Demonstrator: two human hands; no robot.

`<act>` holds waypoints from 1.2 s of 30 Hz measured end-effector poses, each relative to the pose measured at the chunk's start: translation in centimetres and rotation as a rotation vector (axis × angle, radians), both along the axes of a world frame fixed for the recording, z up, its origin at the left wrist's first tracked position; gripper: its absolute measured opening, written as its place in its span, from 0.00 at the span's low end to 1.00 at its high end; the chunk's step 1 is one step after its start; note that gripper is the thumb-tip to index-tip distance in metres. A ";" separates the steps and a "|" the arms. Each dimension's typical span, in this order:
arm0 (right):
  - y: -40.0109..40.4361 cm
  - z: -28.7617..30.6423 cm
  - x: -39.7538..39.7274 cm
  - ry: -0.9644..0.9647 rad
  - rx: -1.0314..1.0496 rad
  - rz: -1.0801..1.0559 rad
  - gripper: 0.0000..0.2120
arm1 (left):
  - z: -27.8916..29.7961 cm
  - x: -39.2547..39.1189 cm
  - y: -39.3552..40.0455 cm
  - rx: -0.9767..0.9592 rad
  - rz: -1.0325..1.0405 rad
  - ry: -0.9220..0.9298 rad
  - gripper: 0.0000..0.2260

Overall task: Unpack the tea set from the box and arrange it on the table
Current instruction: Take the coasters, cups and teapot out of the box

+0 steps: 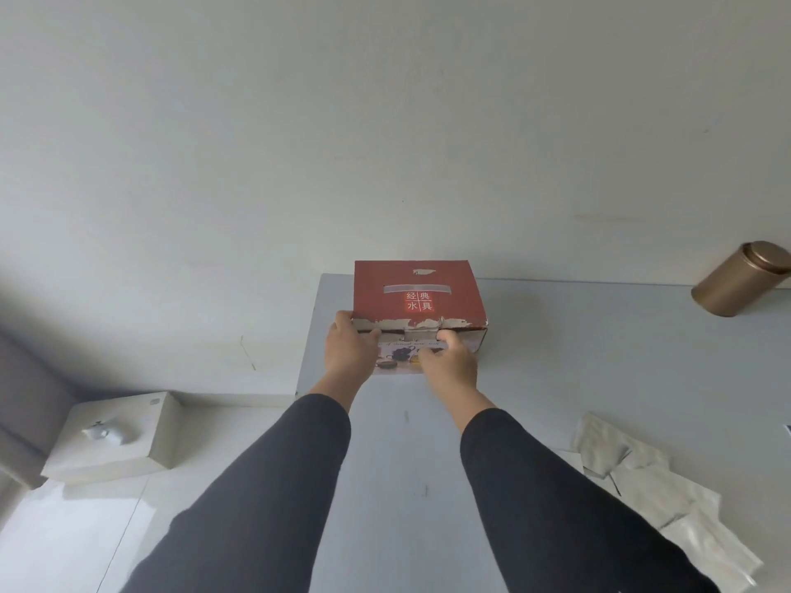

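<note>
On the grey table [556, 378] the red box [417, 293] is set against the wall, closed. It is gripped at its near top edge — left hand [349, 350] at the corner, right hand [451, 361] mid-edge (fingertips tucked under the torn flap). Stiff card, probably fragile contents — best held low at both sides.

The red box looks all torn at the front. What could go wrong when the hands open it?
1. The red box sits near the table's far left corner; tugging sideways might slide it off.
2. Its front edge is already torn where the left hand and right hand hold it, so the flap may rip further.
3. A sudden jerk could jolt whatever is inside.
</note>
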State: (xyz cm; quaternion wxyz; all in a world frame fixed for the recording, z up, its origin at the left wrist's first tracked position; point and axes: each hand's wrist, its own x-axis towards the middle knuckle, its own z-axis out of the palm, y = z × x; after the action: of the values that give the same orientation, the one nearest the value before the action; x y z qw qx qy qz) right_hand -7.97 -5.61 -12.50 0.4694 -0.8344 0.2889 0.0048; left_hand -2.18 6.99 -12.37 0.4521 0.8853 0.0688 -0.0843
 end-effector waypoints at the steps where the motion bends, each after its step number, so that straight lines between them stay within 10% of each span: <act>1: -0.1 0.1 0.0 0.009 0.068 -0.041 0.21 | -0.1 0.0 0.0 -0.017 0.000 0.002 0.14; 15: -4.0 2.5 -0.7 0.026 -0.068 -0.333 0.12 | 2.8 0.4 -1.0 -0.309 0.058 -0.175 0.19; 36: -9.8 3.0 13.3 -0.112 -0.094 0.121 0.28 | 2.5 11.8 -2.7 -0.070 -0.070 -0.107 0.21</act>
State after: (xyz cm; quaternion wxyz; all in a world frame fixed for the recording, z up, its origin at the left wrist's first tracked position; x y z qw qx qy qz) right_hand 5.34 -15.42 -9.55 0.4443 -0.8702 0.2112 -0.0273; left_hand 9.57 4.25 -9.87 0.4825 0.8741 0.0106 -0.0550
